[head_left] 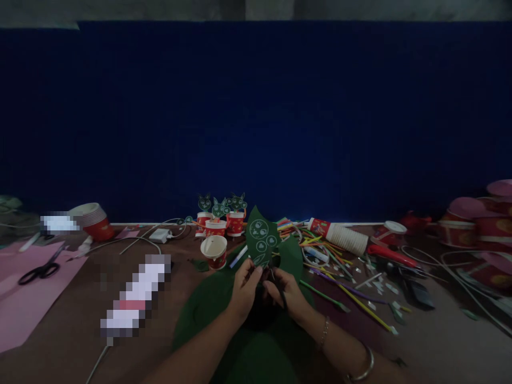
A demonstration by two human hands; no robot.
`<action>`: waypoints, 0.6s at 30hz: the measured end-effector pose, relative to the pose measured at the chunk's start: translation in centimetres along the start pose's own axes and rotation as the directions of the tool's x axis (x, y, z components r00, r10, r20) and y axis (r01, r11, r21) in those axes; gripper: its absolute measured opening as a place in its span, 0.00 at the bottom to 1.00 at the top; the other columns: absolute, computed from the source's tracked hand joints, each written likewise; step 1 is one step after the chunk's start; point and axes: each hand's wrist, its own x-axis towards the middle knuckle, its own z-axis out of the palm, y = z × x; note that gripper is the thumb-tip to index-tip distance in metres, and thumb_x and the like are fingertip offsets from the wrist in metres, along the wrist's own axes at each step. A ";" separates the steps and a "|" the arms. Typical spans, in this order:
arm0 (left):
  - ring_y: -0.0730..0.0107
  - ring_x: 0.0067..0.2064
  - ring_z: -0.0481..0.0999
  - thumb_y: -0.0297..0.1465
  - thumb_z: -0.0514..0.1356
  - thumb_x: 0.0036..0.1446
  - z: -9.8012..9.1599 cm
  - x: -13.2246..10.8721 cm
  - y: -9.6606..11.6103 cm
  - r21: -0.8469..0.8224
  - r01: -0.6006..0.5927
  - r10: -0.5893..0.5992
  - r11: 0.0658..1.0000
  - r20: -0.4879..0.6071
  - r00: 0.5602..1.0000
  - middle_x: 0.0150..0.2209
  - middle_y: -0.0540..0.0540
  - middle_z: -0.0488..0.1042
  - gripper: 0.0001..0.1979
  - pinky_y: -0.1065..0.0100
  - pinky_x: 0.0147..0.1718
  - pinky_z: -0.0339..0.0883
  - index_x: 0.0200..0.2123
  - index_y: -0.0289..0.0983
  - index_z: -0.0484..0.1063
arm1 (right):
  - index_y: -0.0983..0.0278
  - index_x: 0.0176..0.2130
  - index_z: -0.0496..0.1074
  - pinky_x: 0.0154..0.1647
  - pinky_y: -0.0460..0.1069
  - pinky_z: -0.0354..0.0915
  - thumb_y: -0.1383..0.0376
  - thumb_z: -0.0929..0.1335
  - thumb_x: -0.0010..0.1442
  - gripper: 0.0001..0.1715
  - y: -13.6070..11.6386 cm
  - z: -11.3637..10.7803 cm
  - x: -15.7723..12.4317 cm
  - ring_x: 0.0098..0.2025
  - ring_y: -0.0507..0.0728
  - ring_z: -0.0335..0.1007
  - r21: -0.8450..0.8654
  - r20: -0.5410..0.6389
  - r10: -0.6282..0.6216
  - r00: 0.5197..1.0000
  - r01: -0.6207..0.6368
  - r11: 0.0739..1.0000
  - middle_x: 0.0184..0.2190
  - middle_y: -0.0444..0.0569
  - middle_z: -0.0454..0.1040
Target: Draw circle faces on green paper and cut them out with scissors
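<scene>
My left hand (pixel 247 285) is closed on the lower edge of a dark green paper sheet (pixel 259 229). White outlines of a face, round paws with hearts and pointed ears are drawn on the sheet. Close beside it, my right hand (pixel 286 290) is closed around scissors (pixel 284 300), whose dark handle shows at the fingers. The blades meet the sheet's lower part, mostly hidden by the fingers. Behind the hands stand red paper cups (pixel 216 228) topped with green cut-out cat faces. A white-lined paper cup (pixel 214 250) stands upright just left of the sheet.
Colourful pipe cleaners (pixel 352 296) and paper scraps spread to the right, below a lying stack of cups (pixel 347 238). A red-handled tool (pixel 394 256) lies farther right. At left are stacked cups (pixel 98 224), a charger (pixel 160 235) and black scissors (pixel 40 273) on pink paper (pixel 36 309).
</scene>
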 end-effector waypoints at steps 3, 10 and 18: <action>0.74 0.27 0.63 0.36 0.59 0.51 0.1 0.0 0.2 -0.003 -0.015 0.015 1.000 0.004 1.000 0.23 0.53 0.64 0.10 0.72 0.28 0.59 0.25 0.35 0.66 | 0.66 0.29 0.65 0.17 0.42 0.56 0.50 0.68 0.54 0.21 0.2 -0.1 0.0 0.18 0.47 0.59 -0.014 -0.003 -0.015 1.000 0.015 1.000 0.18 0.41 0.65; 0.73 0.29 0.65 0.35 0.59 0.52 -0.2 0.1 -0.5 -0.036 0.002 -0.002 0.999 0.004 1.000 0.25 0.52 0.67 0.08 0.72 0.30 0.61 0.28 0.36 0.68 | 0.66 0.30 0.65 0.17 0.42 0.57 0.51 0.68 0.53 0.20 0.4 -0.2 0.0 0.18 0.48 0.60 0.001 0.025 -0.004 1.000 0.004 1.000 0.19 0.41 0.65; 0.71 0.31 0.67 0.35 0.58 0.53 -0.2 0.3 -0.2 -0.034 -0.021 0.022 0.999 0.035 0.999 0.26 0.51 0.69 0.07 0.69 0.34 0.62 0.29 0.36 0.68 | 0.65 0.28 0.63 0.15 0.42 0.55 0.49 0.67 0.53 0.22 -0.1 0.0 -0.1 0.16 0.47 0.58 -0.021 0.003 0.030 1.000 -0.030 0.999 0.16 0.40 0.64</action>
